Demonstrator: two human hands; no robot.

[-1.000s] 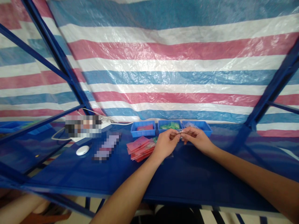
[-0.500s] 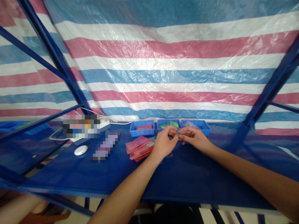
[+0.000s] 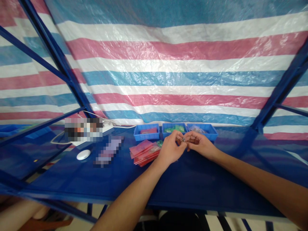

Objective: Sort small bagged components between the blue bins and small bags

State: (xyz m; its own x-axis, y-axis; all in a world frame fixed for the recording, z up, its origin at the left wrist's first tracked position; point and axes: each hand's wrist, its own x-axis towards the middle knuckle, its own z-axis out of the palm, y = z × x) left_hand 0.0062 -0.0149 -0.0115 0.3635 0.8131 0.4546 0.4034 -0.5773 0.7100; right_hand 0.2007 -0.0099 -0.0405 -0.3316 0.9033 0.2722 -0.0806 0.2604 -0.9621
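Note:
My left hand [image 3: 171, 147] and my right hand [image 3: 201, 145] meet fingertip to fingertip above the blue table. Between them sits a tiny dark, shiny piece [image 3: 183, 140], too small to name; the fingers of both hands are pinched around it. Beside my left wrist lies a pile of flat red plastic packets [image 3: 144, 153], with a bit of green at its upper right. Just behind my hands are a blue bin with green packets [image 3: 175, 128] and a blue bin with clear packets [image 3: 197, 129].
Another blue bin [image 3: 146, 137] holds red packets. To the left are a white oval object [image 3: 83, 154], a blurred-out flat item [image 3: 108, 151] and a white box with cables [image 3: 106, 129]. Blue frame posts [image 3: 269, 99] flank the table, and a striped tarp [image 3: 168, 77] hangs behind.
My left hand has shifted slightly right, with its thumb moved closer to the right fingers. The small piece shows a little more between the fingertips. The packets and bins stay put.

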